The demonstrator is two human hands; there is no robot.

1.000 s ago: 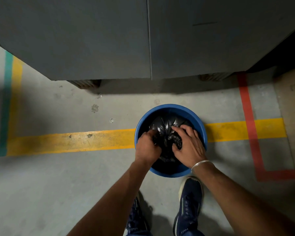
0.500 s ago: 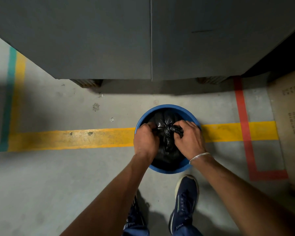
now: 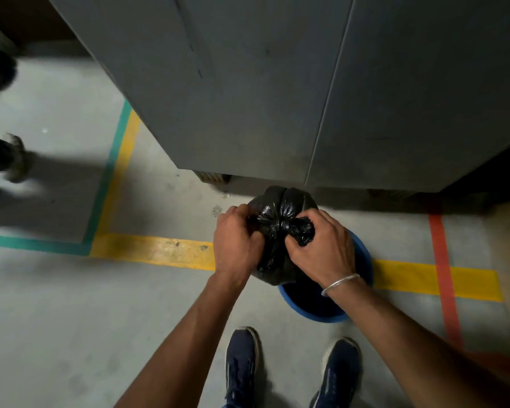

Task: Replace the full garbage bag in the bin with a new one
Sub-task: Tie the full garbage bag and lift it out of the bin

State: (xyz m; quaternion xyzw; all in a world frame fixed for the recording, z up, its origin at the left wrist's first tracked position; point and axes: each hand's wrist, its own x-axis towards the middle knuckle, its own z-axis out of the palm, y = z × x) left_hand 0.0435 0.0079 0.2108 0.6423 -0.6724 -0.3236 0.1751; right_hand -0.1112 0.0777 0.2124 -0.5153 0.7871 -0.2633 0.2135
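Observation:
A full black garbage bag (image 3: 280, 207), tied into a knot at its top, hangs above the round blue bin (image 3: 362, 260) on the floor. My left hand (image 3: 236, 242) grips the bag's left side. My right hand (image 3: 324, 248), with a silver bangle on the wrist, holds the knotted neck on the right. The bag's bottom hangs just over the bin's rim, and the bin's inside looks dark below it. My hands and the bag hide most of the bin.
A large grey cabinet (image 3: 277, 83) stands right behind the bin. Yellow (image 3: 153, 250), green and red (image 3: 445, 275) tape lines mark the concrete floor. My blue shoes (image 3: 242, 366) are below the bin. Another person's blurred feet (image 3: 9, 160) are at the far left.
Both hands closed on the bag's top and raised it up out of the bin. The view swung and now shows the floor to the left and another person's feet.

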